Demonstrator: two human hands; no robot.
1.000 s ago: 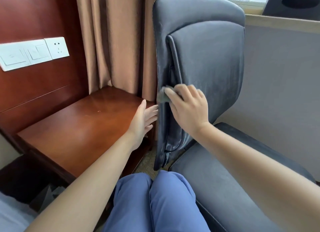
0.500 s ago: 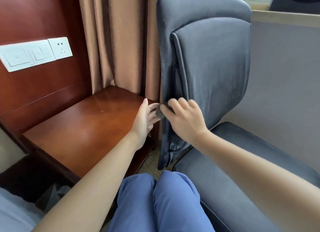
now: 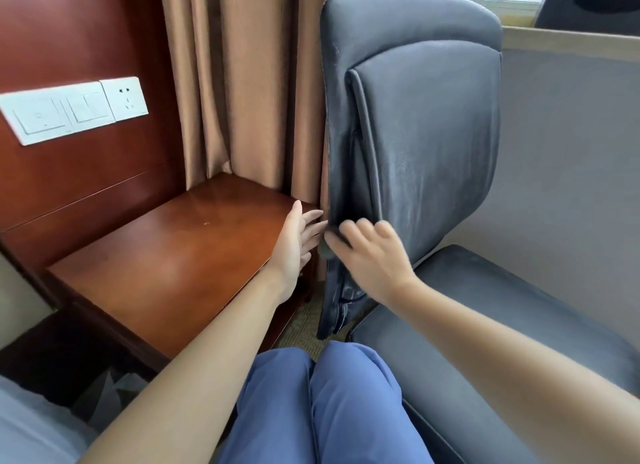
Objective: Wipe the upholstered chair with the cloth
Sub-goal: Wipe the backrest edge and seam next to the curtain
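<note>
- Right hand [image 3: 372,259], blurred: fingers curled over the cloth [image 3: 327,243], pressing it on the left edge of the chair [image 3: 426,145] backrest, low down.
- Chair: grey, backrest upright, long axis vertical; seat to the right of the hand. The wiped edge runs up and down from the hand, so the stroke, by judgement, follows that line.
- Table [image 3: 166,273]: wooden, left of the chair, just beside it.
- Left hand [image 3: 298,245]: fingers straight and apart, holding nothing, by the backrest's outer edge; contact cannot be told.
- Cloth: small, dark, mostly hidden under the right fingers.
- Containers: none seen.
</note>
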